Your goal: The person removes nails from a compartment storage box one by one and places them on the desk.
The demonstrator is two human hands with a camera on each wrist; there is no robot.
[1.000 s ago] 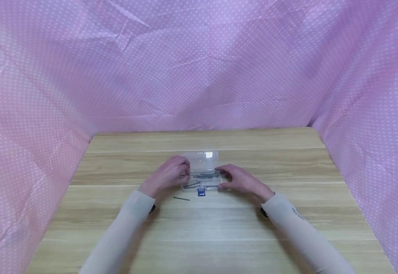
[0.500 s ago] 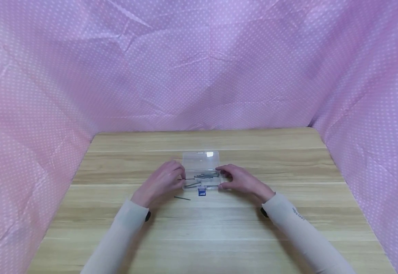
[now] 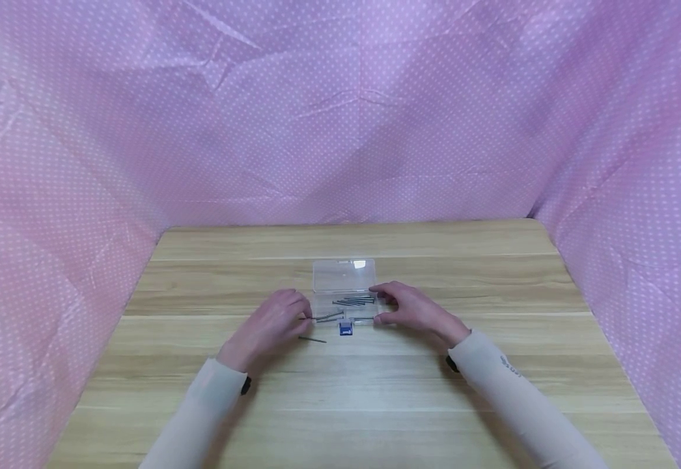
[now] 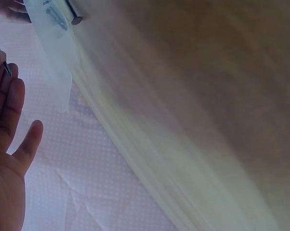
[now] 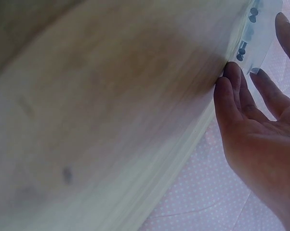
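Note:
A clear plastic box (image 3: 325,305) lies on the table, lid (image 3: 343,277) folded open toward the back. Several dark nails (image 3: 354,301) rest in its rear part; others lie at the front. At the box's left end, my left hand (image 3: 273,324) pinches a nail (image 4: 1,55) between thumb and fingertips, its head pointing up in the left wrist view. My right hand (image 3: 413,307) touches the box's right end, index finger at the rear corner and thumb near the front one. In the right wrist view its fingers (image 5: 227,98) are spread and only slightly bent.
One loose nail (image 3: 312,339) lies on the wooden table (image 3: 340,404) in front of the box, close to my left hand. A blue tag (image 3: 346,329) sits at the box's front edge. Pink dotted cloth (image 3: 340,130) surrounds the table at the back and sides.
My left hand has drawn back from over the box toward the left and nearer to me, with the pinched nail. My right hand keeps its place at the box's right end.

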